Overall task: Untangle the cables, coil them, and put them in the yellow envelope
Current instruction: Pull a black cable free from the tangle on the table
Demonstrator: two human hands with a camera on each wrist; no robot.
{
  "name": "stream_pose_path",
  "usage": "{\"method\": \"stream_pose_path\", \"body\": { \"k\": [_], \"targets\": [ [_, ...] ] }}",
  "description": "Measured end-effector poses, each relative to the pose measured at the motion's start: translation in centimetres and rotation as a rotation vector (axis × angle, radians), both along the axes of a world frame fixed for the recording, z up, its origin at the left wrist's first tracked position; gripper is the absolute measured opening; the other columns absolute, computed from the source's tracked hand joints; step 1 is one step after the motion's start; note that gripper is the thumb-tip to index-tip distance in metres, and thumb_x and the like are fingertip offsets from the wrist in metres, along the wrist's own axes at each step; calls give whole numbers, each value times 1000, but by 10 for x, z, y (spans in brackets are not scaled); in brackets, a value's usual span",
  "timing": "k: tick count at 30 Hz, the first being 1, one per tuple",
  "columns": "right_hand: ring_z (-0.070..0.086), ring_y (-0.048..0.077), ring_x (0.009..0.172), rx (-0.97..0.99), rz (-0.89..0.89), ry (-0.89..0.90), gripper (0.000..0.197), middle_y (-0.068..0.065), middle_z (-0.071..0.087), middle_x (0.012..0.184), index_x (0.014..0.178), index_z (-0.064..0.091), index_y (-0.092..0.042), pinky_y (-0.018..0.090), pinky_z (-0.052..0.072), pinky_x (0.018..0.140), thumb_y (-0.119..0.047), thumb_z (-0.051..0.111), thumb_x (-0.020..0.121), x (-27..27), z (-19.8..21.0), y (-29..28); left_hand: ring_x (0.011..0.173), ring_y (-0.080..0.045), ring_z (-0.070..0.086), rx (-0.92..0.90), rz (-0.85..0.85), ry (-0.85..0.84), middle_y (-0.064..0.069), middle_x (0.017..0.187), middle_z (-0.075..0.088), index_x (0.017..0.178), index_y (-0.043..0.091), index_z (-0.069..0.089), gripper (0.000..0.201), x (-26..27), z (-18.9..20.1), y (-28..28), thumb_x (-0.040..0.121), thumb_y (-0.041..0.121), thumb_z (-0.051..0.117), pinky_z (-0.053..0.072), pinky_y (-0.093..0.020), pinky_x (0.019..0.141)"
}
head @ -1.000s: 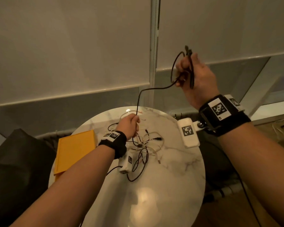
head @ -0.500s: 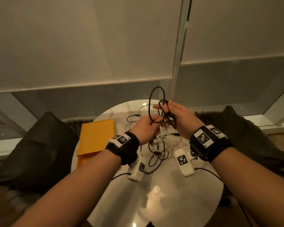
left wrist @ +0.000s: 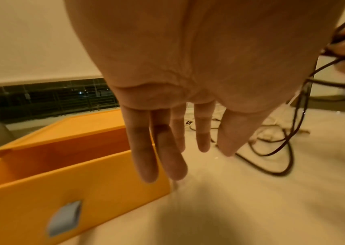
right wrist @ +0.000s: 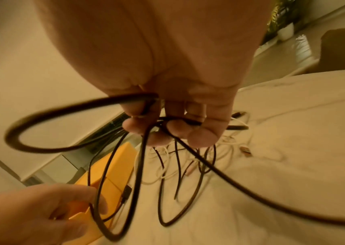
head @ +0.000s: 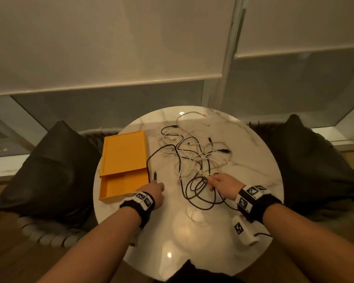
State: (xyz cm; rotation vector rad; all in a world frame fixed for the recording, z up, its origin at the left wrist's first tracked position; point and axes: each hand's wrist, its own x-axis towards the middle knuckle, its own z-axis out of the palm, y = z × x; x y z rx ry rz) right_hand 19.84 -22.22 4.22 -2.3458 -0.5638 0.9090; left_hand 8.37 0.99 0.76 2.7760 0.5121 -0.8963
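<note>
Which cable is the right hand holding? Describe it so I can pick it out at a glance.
On the round marble table, right of the yellow envelope, lies a tangle of cables. The right hand grips the black cable looped at the near edge; unlike the thin white cables behind, it is dark and thicker.

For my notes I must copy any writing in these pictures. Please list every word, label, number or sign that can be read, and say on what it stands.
No readable words or numbers appear in any view.
Black-and-white square code patterns: on the left wristband, the right wristband and the white block by the right wrist; patterns only, no letters.
Grey patch on the yellow box: blank or too blurred to read.
</note>
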Motion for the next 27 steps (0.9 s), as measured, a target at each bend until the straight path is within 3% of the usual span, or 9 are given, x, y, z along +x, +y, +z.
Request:
{"method": "stream_pose_path", "body": {
  "k": [3, 7, 12, 16, 23, 27],
  "targets": [
    [50, 13, 68, -64, -37, 48, 44, 7, 67, 88, 71, 61, -22, 28, 41, 67, -36, 38, 105, -1, -5, -2, 113, -28, 57, 90, -50, 70, -10, 131, 51, 129, 14, 52, 36, 4, -8, 9, 93, 17, 47, 51, -37, 91],
    [49, 9, 64, -157, -32, -28, 40, -5, 55, 73, 77, 61, -21, 26, 39, 65, -38, 37, 105, -1, 2, -5, 110, -28, 61, 134, -97, 79, -12, 123, 59, 119, 9, 57, 29, 12, -11, 6, 90, 8, 54, 52, -34, 89],
    [54, 18, 82, -178, -50, -96, 38, 0, 59, 87, 85, 63, -18, 28, 39, 77, -36, 36, 105, 0, 4, -7, 106, -30, 64, 159, -117, 67, -16, 119, 63, 118, 2, 59, 29, 22, -11, 9, 95, -2, 41, 53, -37, 90],
    [61, 23, 89, -64, -125, -89, 41, 9, 68, 97, 88, 70, -12, 35, 48, 80, -35, 39, 104, 2, 4, -4, 104, -30, 65, 204, -174, 65, -16, 117, 64, 118, 0, 60, 30, 24, -11, 13, 94, -3, 42, 54, -37, 89],
    [69, 27, 89, 76, -193, -43, 41, 10, 74, 94, 86, 72, -12, 41, 55, 83, -36, 42, 103, 4, 2, 5, 110, -32, 58, 318, -288, 23, -14, 121, 54, 123, 3, 56, 30, 25, -4, 19, 95, 2, 45, 53, -41, 89],
    [69, 22, 83, 124, -188, -24, 41, 4, 74, 89, 85, 71, -13, 35, 55, 77, -35, 42, 104, 4, 2, 8, 108, -31, 59, 308, -326, 18, -14, 117, 58, 116, 4, 60, 25, 27, -1, 23, 94, 2, 47, 53, -40, 90]
  ]
}}
